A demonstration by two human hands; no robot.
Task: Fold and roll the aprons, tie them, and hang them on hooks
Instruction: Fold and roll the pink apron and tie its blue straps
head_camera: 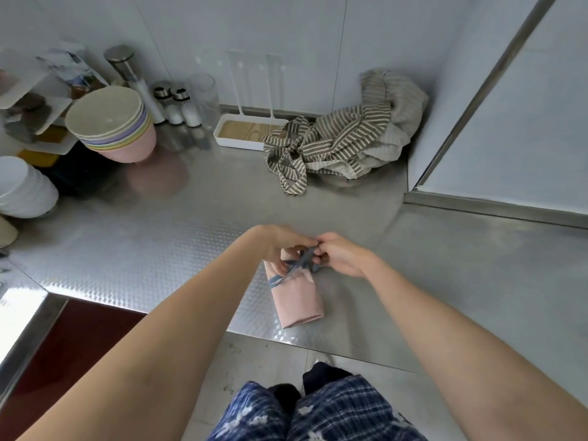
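A pink apron (pixel 296 300), folded and rolled into a short bundle, lies near the front edge of the steel counter (pixel 159 237). A blue-grey strap (pixel 300 264) is wrapped round its far end. My left hand (pixel 280 246) and my right hand (pixel 340 254) meet over that end, and each pinches part of the strap where it crosses. A second apron (pixel 343 138), brown and cream striped, lies crumpled in the back right corner of the counter. No hooks are in view.
A stack of pastel bowls (pixel 111 125) and white bowls (pixel 22 186) stand at the left. Shakers (pixel 181 106), a glass (pixel 205 97) and a white tray (pixel 245 130) line the back wall. A white panel (pixel 509 138) closes the right side.
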